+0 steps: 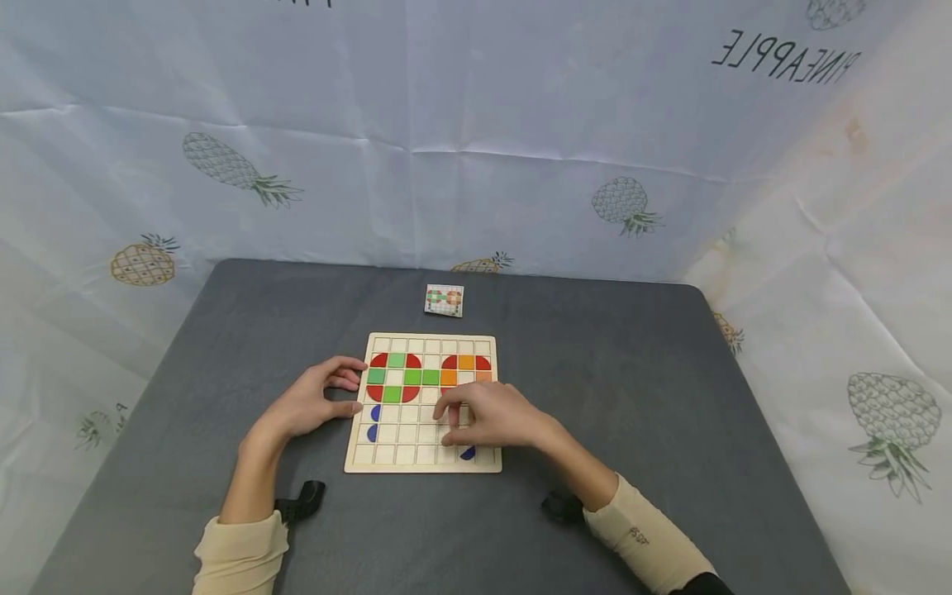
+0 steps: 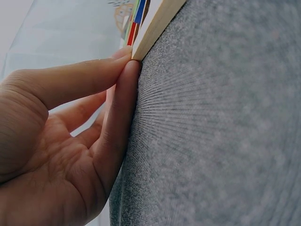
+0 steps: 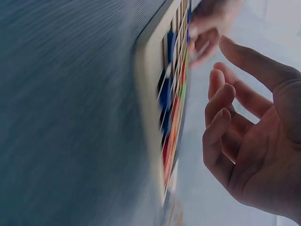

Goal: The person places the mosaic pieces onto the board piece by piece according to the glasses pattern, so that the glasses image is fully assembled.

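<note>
A pale wooden grid board (image 1: 424, 466) lies on the grey table, with green squares, orange squares and red rounded corner pieces set in its upper rows. Blue half-round pieces (image 1: 375, 413) sit at its left side, and another blue piece (image 1: 468, 453) lies near the bottom right. My left hand (image 1: 307, 401) pinches the board's left edge, thumb and fingertip meeting its rim in the left wrist view. Over the right half of the board hovers my right hand (image 1: 494, 417), hiding some cells. Its fingers (image 3: 223, 96) are loosely bent, thumb apart, nothing between them.
A small card (image 1: 444, 300) with a coloured pattern lies behind the board. Black wrist devices (image 1: 301, 501) show beside both forearms. A white pineapple-print curtain (image 1: 416, 165) hangs behind the table (image 1: 610, 372) and at its sides.
</note>
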{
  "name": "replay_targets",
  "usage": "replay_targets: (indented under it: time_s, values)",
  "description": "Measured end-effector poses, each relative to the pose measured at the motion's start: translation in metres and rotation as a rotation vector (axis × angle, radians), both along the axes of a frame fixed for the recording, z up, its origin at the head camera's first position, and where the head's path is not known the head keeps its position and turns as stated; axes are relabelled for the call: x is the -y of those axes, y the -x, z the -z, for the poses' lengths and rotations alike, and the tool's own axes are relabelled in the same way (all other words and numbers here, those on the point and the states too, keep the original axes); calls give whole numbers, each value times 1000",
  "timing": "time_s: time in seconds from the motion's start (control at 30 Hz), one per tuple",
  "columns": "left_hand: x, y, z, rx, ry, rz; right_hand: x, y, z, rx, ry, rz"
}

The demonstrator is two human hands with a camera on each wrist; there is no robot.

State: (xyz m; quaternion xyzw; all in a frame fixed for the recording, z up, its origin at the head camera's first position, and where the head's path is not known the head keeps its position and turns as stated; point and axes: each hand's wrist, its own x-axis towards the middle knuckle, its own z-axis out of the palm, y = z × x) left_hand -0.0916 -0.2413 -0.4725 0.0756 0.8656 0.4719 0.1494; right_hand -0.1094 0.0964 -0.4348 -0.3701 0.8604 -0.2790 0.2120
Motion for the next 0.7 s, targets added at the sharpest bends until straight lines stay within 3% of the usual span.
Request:
replay_targets:
  time_s: [0.23,0.47,0.7]
  values:
    - [-1,1,0,21,9,-12,-57,-1,6,28,36,124]
    - [-1,0,1,16,5,-7,-103,-2,12,80,5,228]
    - [-2,0,-1,5,-7,-2,-138,-2,14,79,-40,233]
